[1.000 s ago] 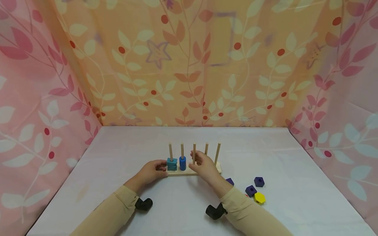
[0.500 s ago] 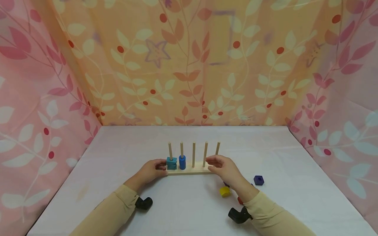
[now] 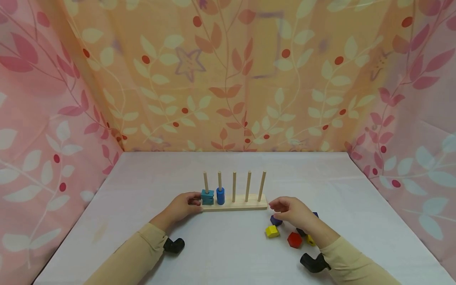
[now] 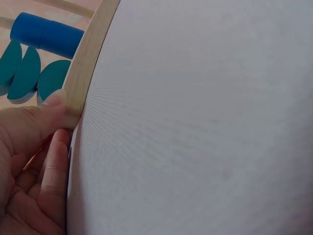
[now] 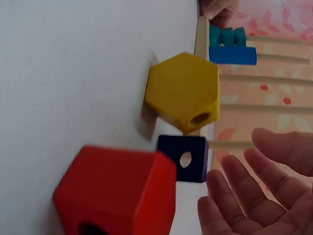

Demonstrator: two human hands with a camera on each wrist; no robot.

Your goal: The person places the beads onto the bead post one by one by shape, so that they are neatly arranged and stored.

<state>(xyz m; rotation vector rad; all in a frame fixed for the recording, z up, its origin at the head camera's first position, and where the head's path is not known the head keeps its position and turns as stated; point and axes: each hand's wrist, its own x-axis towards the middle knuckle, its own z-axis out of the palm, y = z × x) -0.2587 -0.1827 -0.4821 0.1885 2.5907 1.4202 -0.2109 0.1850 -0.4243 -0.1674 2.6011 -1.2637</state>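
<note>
A wooden peg board [image 3: 242, 204] with several upright pegs stands mid-table. Teal half-round blocks [image 3: 207, 196] are stacked on its leftmost peg, and a blue cylinder [image 3: 220, 196] sits on the peg beside them. My left hand [image 3: 183, 206] grips the board's left end, thumb [image 4: 55, 100] on the wood and fingers against its end. Off the board's right end, my right hand [image 3: 293, 211] hovers over loose blocks with fingers spread and holding nothing. Nearest to it are a dark purple block [image 3: 276, 220], a yellow hexagonal block [image 3: 272, 231] and a red hexagonal block [image 3: 295, 240].
Partly hidden under the right forearm lie another yellow block [image 3: 310, 240] and more dark purple ones. Black curved pieces [image 3: 174, 246] are worn at both wrists. Patterned cloth [image 3: 228, 79] walls the white table at the back and both sides.
My right hand has moved right and toward me, from the board's middle pegs past its right end, uncovering the yellow and red blocks. My left hand stays on the board's end.
</note>
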